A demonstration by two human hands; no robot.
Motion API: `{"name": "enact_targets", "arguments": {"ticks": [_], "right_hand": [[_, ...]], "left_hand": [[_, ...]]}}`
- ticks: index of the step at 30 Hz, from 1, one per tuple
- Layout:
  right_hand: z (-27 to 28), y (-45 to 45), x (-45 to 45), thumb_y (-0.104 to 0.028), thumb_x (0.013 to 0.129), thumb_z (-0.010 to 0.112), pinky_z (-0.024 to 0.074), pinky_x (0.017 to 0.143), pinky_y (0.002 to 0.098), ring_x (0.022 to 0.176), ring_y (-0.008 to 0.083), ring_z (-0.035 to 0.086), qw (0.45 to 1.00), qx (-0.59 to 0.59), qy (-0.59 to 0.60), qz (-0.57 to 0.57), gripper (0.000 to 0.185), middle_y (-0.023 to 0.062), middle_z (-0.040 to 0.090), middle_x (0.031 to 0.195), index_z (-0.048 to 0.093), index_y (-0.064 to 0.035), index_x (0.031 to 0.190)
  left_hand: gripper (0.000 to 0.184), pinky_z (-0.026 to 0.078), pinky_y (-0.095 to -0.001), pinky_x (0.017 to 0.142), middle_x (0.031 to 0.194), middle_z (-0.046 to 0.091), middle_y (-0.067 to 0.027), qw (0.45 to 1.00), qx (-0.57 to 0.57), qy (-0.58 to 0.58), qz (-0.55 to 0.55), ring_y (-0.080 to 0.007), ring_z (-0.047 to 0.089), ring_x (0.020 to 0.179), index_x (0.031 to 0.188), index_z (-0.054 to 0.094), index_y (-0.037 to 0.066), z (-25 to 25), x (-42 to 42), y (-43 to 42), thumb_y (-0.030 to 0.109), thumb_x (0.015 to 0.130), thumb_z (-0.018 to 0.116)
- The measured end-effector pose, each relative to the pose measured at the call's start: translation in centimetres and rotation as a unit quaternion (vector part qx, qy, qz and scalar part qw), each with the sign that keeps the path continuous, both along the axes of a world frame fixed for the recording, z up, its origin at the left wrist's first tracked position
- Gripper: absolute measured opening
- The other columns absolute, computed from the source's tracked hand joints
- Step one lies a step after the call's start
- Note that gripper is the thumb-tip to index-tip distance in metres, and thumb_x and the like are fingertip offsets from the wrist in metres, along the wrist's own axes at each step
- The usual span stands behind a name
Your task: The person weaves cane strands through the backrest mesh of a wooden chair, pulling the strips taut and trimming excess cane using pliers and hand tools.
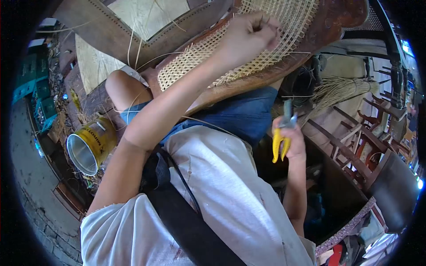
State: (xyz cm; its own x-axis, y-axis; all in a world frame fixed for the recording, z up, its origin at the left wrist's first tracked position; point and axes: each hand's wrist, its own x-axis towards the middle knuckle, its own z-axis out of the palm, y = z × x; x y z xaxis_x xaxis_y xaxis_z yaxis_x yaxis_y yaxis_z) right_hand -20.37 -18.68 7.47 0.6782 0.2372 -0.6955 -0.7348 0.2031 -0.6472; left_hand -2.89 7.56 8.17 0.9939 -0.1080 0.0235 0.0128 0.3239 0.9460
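Observation:
My left hand [248, 41] is over the woven cane panel [191, 66], its fingers curled together. Whether a strand sits between those fingers I cannot make out. The panel fills a curved brown wooden frame [226, 94] that leans across my lap, with loose cane ends along its edge. Off to the right, my right hand [296, 141] grips yellow-handled pliers [277, 144] near their metal head, the handles pointing back toward me. A loose cane strand [213, 125] crosses my lap below the frame.
A yellow tin [103, 138] lies tipped on its side at the left, amid scraps. A straw broom [346, 92] and stacked wooden chair frames [361, 144] are at the right. Another wooden piece with drilled holes [102, 37] lies at the upper left.

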Motion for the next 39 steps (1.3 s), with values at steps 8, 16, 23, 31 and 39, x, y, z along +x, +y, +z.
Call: {"name": "enact_targets", "arguments": {"ticks": [8,16,23,31,39], "right_hand": [[4.9,3.0,9.1,-0.016,0.079,0.072,0.0419,0.047,0.0207,0.066,0.0153,0.063,0.994,-0.096,-0.035,0.033,0.040,0.0072,0.061,0.083,0.052,-0.0058,0.112],[4.2,1.4,13.3,-0.007,0.081,0.066,0.0468,0.050,0.0236,0.065,0.0179,0.065,0.963,-0.257,0.005,0.081,0.038,0.0069,0.064,0.086,0.056,-0.0023,0.117],[4.6,2.3,15.5,-0.006,0.084,0.060,0.0436,0.046,0.0225,0.069,0.0199,0.067,0.935,-0.332,0.077,0.098,0.039,0.0108,0.066,0.092,0.051,-0.0044,0.122],[3.2,2.4,16.3,-0.018,0.088,0.064,0.0462,0.047,0.0234,0.065,0.0184,0.066,0.927,-0.357,0.053,0.105,0.025,0.0079,0.062,0.084,0.054,-0.0060,0.107],[1.8,3.7,15.3,-0.031,0.093,0.061,0.0410,0.042,0.0225,0.048,0.0099,0.049,0.926,-0.375,-0.002,0.031,0.027,0.0021,0.052,0.070,0.053,-0.0066,0.101]], "left_hand": [[0.023,0.052,-0.0273,0.076,0.091,0.066,-0.0078,0.983,0.176,-0.039,-0.021,-0.0144,0.063,0.084,0.105,0.062,0.000,-10.4,3.8,-6.8,0.008,0.084,0.064],[0.030,0.052,-0.0296,0.076,0.090,0.065,-0.0076,0.988,0.147,-0.022,-0.031,-0.0167,0.063,0.082,0.105,0.063,0.004,-10.5,2.8,-7.4,0.012,0.077,0.071],[0.033,0.051,-0.0356,0.079,0.091,0.064,-0.0079,0.980,0.197,-0.024,-0.015,-0.0232,0.064,0.087,0.104,0.063,0.008,-9.8,3.0,-9.0,0.019,0.074,0.073],[0.023,0.051,-0.0385,0.082,0.096,0.065,-0.0058,0.954,0.293,-0.056,-0.004,-0.0281,0.062,0.095,0.097,0.071,0.019,-8.6,2.7,-9.7,0.032,0.080,0.067],[0.020,0.051,-0.0385,0.081,0.094,0.065,-0.0079,0.953,0.300,-0.031,-0.002,-0.0296,0.062,0.092,0.094,0.071,0.016,-8.6,3.0,-10.6,0.029,0.082,0.064]]}}
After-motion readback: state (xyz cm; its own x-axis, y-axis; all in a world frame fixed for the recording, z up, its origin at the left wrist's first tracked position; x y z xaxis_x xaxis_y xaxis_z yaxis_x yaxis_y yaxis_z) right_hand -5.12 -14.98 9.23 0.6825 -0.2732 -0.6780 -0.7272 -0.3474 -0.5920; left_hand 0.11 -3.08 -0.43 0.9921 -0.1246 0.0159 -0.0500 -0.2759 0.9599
